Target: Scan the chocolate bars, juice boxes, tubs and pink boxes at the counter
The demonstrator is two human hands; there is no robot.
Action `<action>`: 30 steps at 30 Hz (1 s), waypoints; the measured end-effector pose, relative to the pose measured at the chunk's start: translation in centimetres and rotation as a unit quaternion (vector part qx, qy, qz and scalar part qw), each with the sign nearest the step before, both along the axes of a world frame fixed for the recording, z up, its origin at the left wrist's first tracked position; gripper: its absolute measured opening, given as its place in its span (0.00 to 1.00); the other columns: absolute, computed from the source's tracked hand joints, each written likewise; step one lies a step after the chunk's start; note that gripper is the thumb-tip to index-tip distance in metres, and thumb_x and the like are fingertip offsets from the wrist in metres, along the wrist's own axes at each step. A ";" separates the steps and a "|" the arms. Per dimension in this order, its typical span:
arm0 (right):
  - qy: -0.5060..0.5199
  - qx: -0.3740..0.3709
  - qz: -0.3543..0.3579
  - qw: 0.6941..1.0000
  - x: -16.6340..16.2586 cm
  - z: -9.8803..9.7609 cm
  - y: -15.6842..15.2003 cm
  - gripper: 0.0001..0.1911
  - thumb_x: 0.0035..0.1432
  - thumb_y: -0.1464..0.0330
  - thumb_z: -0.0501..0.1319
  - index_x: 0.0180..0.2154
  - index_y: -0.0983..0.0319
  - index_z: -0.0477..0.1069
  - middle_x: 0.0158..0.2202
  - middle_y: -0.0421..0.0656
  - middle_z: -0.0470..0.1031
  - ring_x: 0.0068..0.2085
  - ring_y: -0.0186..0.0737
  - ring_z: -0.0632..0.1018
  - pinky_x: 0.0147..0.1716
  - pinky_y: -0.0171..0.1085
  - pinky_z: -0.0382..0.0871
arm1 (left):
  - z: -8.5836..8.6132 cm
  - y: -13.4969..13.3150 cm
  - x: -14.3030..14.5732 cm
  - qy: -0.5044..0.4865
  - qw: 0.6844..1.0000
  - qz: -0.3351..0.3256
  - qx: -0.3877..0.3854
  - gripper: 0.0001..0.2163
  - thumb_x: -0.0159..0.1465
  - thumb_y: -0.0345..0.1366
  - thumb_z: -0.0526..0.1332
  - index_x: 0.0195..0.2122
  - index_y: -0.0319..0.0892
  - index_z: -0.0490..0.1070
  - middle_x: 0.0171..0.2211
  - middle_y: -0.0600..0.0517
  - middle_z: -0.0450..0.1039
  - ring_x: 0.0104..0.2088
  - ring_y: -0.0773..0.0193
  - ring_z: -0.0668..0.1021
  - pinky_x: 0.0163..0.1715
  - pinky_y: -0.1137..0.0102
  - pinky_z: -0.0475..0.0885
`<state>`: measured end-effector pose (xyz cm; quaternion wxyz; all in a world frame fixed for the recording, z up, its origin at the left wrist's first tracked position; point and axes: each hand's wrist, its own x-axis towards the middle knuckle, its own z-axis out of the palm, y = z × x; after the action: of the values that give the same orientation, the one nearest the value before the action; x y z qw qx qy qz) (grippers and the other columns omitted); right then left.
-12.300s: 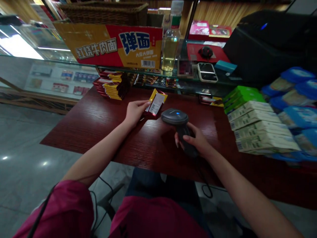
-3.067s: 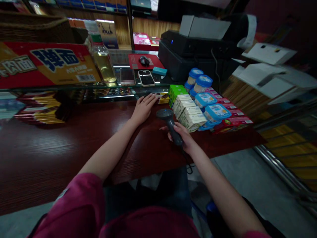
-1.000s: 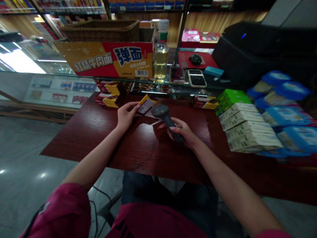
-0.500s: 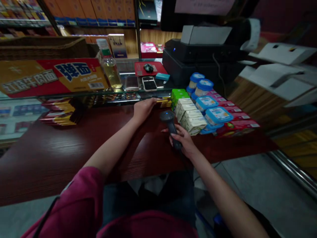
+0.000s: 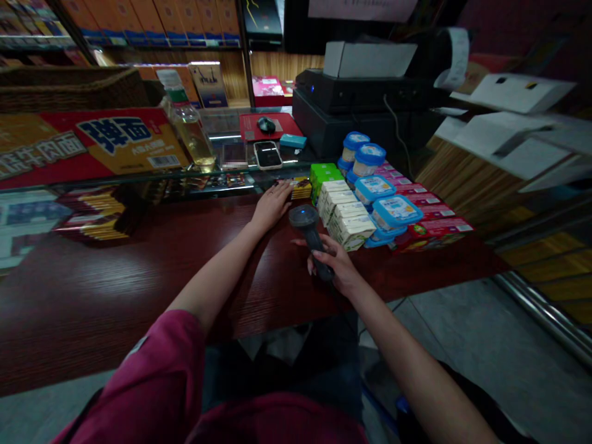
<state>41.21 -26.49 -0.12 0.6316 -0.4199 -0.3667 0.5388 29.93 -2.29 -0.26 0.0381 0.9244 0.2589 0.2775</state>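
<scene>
My right hand [image 5: 337, 264] is wrapped round the handle of a dark barcode scanner [image 5: 309, 233], its head tilted up over the brown counter. At the counter's back edge my left hand [image 5: 274, 202] lies with fingers stretched out, fingertips at the left end of a stack of yellow-and-brown snack packets [image 5: 301, 188]. Right of this stack sit green boxes [image 5: 325, 177], with pale cartons [image 5: 346, 216] in front of them. Blue-lidded tubs [image 5: 396, 211] stand beside the cartons, and red-pink boxes [image 5: 432, 234] lie along the right.
More yellow-and-brown packets [image 5: 99, 213] lie on the counter [image 5: 152, 271] at left. Behind are a noodle carton [image 5: 134, 145], a bottle [image 5: 189, 129], a phone [image 5: 267, 155], a mouse [image 5: 266, 125] on a red mat and a black cash drawer [image 5: 319, 123]. White boxes [image 5: 513, 139] stand right.
The left hand's fingers have straightened and spread at the packets, where they were curled at their end before. The view has shifted slightly right; the scanner stays in the right hand.
</scene>
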 end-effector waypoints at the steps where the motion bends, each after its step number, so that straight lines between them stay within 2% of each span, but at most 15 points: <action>1: -0.008 0.000 -0.001 1.000 -0.1 0.2 0.0 0.24 0.52 0.59 0.76 0.47 0.58 0.72 0.51 0.51 0.85 0.24 0.35 0.78 0.22 0.35 0.70 | 0.0 -0.2 -1.4 -0.010 1.000 -0.005 0.006 0.27 0.70 0.28 0.60 0.71 0.42 0.65 0.73 0.41 0.63 0.73 0.52 0.67 0.73 0.54 0.62; 3: -0.020 -0.002 -0.002 1.000 -0.4 0.7 0.0 0.21 0.54 0.59 0.75 0.45 0.58 0.74 0.52 0.53 0.85 0.24 0.35 0.77 0.23 0.36 0.70 | 0.0 -0.7 -5.2 -0.033 0.999 0.009 0.021 0.28 0.70 0.28 0.58 0.72 0.47 0.64 0.74 0.45 0.61 0.74 0.55 0.66 0.74 0.54 0.60; 5: -0.026 -0.007 0.005 1.000 -1.1 1.1 0.4 0.19 0.55 0.59 0.74 0.45 0.59 0.75 0.53 0.54 0.85 0.25 0.35 0.77 0.24 0.36 0.70 | 0.3 -1.0 -10.0 -0.042 0.998 0.032 0.038 0.27 0.71 0.29 0.57 0.71 0.52 0.66 0.74 0.48 0.63 0.74 0.55 0.67 0.74 0.54 0.59; 8: -0.020 -0.012 0.036 0.999 -3.0 1.4 2.1 0.20 0.53 0.58 0.74 0.44 0.61 0.76 0.53 0.54 0.84 0.25 0.35 0.77 0.24 0.35 0.68 | 0.9 -0.8 -18.4 -0.079 0.988 0.123 0.058 0.25 0.71 0.31 0.56 0.69 0.53 0.68 0.72 0.49 0.66 0.74 0.54 0.67 0.73 0.53 0.59; 10: -0.011 -0.011 0.072 0.997 -4.9 1.4 3.9 0.21 0.53 0.57 0.73 0.45 0.62 0.78 0.53 0.55 0.84 0.26 0.35 0.77 0.23 0.35 0.67 | 1.4 -0.3 -24.1 -0.107 0.970 0.207 0.067 0.26 0.70 0.30 0.55 0.69 0.52 0.69 0.72 0.47 0.66 0.74 0.53 0.65 0.74 0.52 0.58; 13: 0.001 -0.012 0.130 0.991 -7.9 1.5 6.9 0.23 0.54 0.55 0.70 0.47 0.62 0.79 0.54 0.56 0.84 0.28 0.37 0.76 0.24 0.36 0.68 | 1.6 0.5 -32.1 -0.148 0.926 0.341 0.059 0.30 0.65 0.27 0.56 0.70 0.49 0.67 0.73 0.47 0.65 0.76 0.52 0.62 0.75 0.49 0.54; 15: 0.009 -0.021 0.162 0.987 -9.8 1.6 8.9 0.23 0.56 0.55 0.68 0.48 0.62 0.79 0.53 0.55 0.84 0.27 0.37 0.75 0.24 0.37 0.68 | 1.3 1.1 -36.5 -0.163 0.897 0.408 0.038 0.33 0.61 0.26 0.57 0.69 0.49 0.68 0.73 0.47 0.65 0.76 0.49 0.60 0.74 0.45 0.53; 17: 0.021 -0.039 0.194 0.980 -11.5 1.6 10.8 0.22 0.58 0.53 0.67 0.47 0.62 0.79 0.48 0.52 0.85 0.25 0.35 0.73 0.24 0.37 0.68 | 0.9 1.6 -39.6 -0.164 0.883 0.440 0.004 0.32 0.60 0.26 0.57 0.67 0.49 0.70 0.72 0.46 0.66 0.77 0.47 0.59 0.72 0.41 0.55; 20: 0.044 -0.065 0.243 0.967 -13.5 1.3 13.0 0.20 0.58 0.52 0.68 0.44 0.61 0.79 0.38 0.46 0.83 0.24 0.33 0.71 0.22 0.35 0.67 | 0.5 1.9 -41.8 -0.148 0.884 0.443 -0.032 0.29 0.62 0.27 0.57 0.64 0.50 0.74 0.71 0.46 0.68 0.76 0.44 0.61 0.70 0.38 0.57; 22: 0.054 -0.071 0.257 0.962 -14.4 1.1 13.8 0.18 0.59 0.54 0.68 0.42 0.61 0.79 0.37 0.45 0.81 0.25 0.33 0.72 0.24 0.35 0.69 | 0.7 1.7 -41.9 -0.127 0.893 0.431 -0.028 0.26 0.63 0.27 0.58 0.62 0.51 0.77 0.69 0.48 0.70 0.75 0.45 0.63 0.70 0.40 0.56; 24: 0.055 -0.070 0.255 0.963 -14.8 0.9 13.9 0.17 0.59 0.55 0.68 0.42 0.62 0.80 0.38 0.45 0.80 0.27 0.34 0.73 0.27 0.35 0.71 | 1.3 1.3 -41.3 -0.110 0.904 0.412 -0.022 0.22 0.65 0.28 0.60 0.57 0.52 0.80 0.65 0.50 0.75 0.72 0.47 0.69 0.70 0.43 0.59; 26: 0.050 -0.064 0.245 0.966 -14.7 1.0 13.5 0.17 0.60 0.56 0.68 0.42 0.62 0.80 0.40 0.45 0.80 0.28 0.34 0.73 0.28 0.35 0.71 | 1.8 0.8 -40.2 -0.125 0.915 0.383 -0.028 0.16 0.67 0.31 0.63 0.52 0.53 0.83 0.59 0.51 0.81 0.65 0.49 0.78 0.67 0.50 0.66; 28: 0.041 -0.052 0.231 0.971 -14.5 1.1 12.9 0.17 0.61 0.55 0.68 0.43 0.61 0.80 0.42 0.45 0.79 0.28 0.34 0.73 0.27 0.35 0.70 | 2.1 0.4 -38.6 -0.182 0.917 0.354 -0.032 0.12 0.68 0.35 0.66 0.49 0.52 0.85 0.53 0.51 0.84 0.57 0.52 0.83 0.60 0.57 0.73; 30: 0.021 -0.031 0.219 0.975 -14.2 1.3 12.3 0.19 0.61 0.53 0.69 0.44 0.60 0.80 0.41 0.45 0.79 0.26 0.33 0.71 0.24 0.34 0.67 | 1.9 0.3 -36.8 -0.258 0.904 0.337 -0.047 0.10 0.67 0.38 0.68 0.48 0.49 0.85 0.49 0.51 0.86 0.51 0.55 0.85 0.55 0.62 0.76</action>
<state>26.98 -14.19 1.18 0.4929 -0.3372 -0.4195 0.6837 -6.89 -2.00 1.67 0.0512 0.6757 0.5486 0.4898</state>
